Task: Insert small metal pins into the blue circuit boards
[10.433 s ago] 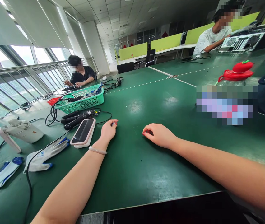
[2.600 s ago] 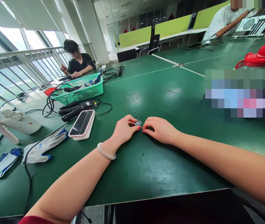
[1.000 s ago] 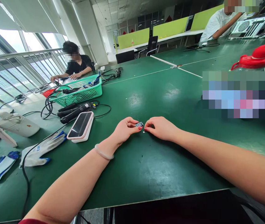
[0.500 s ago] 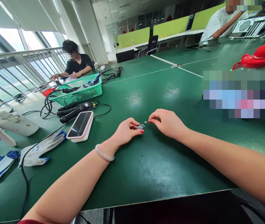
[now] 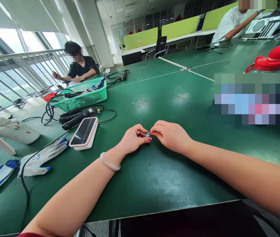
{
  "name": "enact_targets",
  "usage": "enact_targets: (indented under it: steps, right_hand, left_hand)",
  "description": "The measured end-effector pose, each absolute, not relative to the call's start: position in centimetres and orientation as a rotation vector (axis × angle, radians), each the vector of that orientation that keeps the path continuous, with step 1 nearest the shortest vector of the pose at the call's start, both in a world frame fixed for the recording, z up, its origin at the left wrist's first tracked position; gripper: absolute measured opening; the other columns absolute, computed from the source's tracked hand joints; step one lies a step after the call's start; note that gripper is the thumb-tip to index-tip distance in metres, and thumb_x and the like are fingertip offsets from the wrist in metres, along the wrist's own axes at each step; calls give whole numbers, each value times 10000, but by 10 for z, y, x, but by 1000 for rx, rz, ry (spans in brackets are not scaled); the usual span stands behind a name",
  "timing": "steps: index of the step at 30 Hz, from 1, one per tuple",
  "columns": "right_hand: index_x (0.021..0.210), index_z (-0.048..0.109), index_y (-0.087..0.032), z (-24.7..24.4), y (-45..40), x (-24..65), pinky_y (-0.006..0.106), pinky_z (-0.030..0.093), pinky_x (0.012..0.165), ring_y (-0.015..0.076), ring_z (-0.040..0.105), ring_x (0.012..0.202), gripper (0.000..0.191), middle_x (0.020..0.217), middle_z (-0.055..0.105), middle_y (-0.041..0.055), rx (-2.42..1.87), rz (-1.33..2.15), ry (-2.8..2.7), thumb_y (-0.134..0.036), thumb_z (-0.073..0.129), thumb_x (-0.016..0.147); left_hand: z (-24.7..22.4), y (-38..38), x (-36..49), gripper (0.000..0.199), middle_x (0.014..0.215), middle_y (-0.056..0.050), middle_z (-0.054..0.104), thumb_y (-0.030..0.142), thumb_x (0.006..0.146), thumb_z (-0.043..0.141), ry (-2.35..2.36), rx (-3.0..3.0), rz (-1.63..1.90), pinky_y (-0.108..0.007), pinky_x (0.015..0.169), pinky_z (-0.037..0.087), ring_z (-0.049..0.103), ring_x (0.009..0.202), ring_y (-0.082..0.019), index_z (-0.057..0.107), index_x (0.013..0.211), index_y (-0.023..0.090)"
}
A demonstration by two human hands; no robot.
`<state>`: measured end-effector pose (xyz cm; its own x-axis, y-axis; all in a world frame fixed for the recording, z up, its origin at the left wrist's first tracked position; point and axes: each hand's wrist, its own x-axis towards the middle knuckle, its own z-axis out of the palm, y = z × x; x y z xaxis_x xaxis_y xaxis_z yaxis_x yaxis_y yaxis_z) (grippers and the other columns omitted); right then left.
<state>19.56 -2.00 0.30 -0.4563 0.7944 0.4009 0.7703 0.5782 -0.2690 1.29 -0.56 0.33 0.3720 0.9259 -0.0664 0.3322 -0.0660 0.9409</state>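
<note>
My left hand (image 5: 135,138) is closed in a pinch on a small dark piece with white markings (image 5: 147,134), which looks like a little circuit board. Thumb and fingers grip its left side, above the green table (image 5: 179,177). From the right, my right hand (image 5: 171,134) meets it with fingertips pinched together at the board's right edge. Whatever those fingertips hold is hidden behind them. A phone in a pink case (image 5: 84,132) lies left of my left hand, resting on a white object.
Left of the phone are white-and-blue gloves (image 5: 41,158) and a black cable (image 5: 24,184). Beyond stand black handheld devices (image 5: 79,118) and a green basket (image 5: 85,98). A red-lidded container (image 5: 269,63) stands right. One person (image 5: 81,67) sits far left, another (image 5: 231,24) far right.
My right hand has moved left, bringing the small pale piece in its fingertips to the board; that piece is now hidden. The left hand stays nearly still. The person at left has raised a hand.
</note>
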Motion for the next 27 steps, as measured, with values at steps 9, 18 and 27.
enact_targets:
  steps: [9,18,27]
  right_hand:
    - [915,675,-199,6,-21,199,260,439,670,145,619,774,202,934,666,28,-1241,99,-2290,-221,476,899]
    - [929,674,-217,2,-19,201,269,419,646,154,611,769,244,883,666,12,-1320,126,-2330,-406,530,875]
    - [811,637,-195,1,-23,191,261,351,581,135,577,673,270,807,641,10,-1317,-9,-2370,-429,519,877]
  left_hand:
    - [5,-7,15,261,708,12,639,155,624,732,1145,1549,757,-242,652,462,590,649,-88,520,777,145]
    - [5,-5,11,269,812,-45,713,141,647,739,1112,1450,802,-318,813,491,655,769,-137,615,885,123]
    - [9,-10,15,271,878,-72,718,145,721,690,995,1145,769,-341,884,499,659,775,-119,627,983,116]
